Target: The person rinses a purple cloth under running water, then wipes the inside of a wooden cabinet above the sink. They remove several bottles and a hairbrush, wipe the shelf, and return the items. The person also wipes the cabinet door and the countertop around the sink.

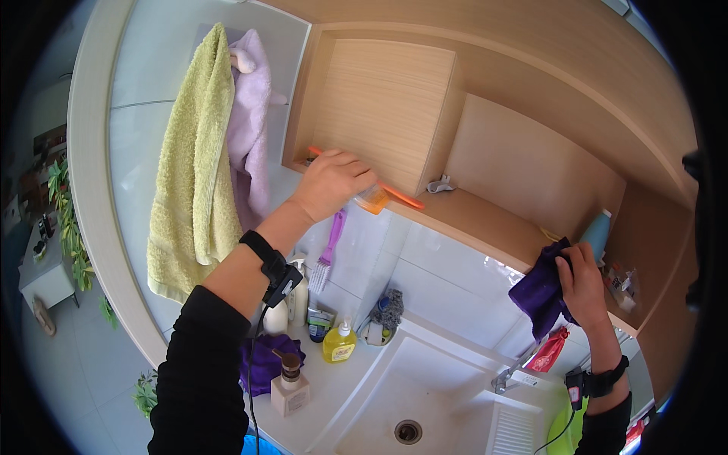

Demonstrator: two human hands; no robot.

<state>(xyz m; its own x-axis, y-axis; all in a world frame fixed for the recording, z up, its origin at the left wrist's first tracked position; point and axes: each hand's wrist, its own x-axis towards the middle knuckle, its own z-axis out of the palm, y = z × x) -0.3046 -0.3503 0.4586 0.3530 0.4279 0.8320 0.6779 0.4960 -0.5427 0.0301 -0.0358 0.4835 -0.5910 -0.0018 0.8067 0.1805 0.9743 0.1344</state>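
At the front edge of the wooden cabinet shelf, my left hand [335, 182] is closed on an orange-and-clear plastic item [372, 199]; its full shape is hidden by the fingers. An orange stick-like handle [401, 196] shows on both sides of that hand. My right hand [583, 281] grips a dark purple cloth [540, 290] over the shelf's right part. Just behind it stands a light blue bottle [596, 233]. A grey-white clip-like item [440, 184] lies on the shelf between the hands.
Below are a white sink [426, 369], a faucet [503, 380], a yellow soap bottle [339, 343], a beige pump bottle [290, 392] and another purple cloth [261, 364]. A purple brush [330, 250] hangs on the tiles. Towels [193, 170] hang at left; small packets [623, 284] lie at the shelf's right.
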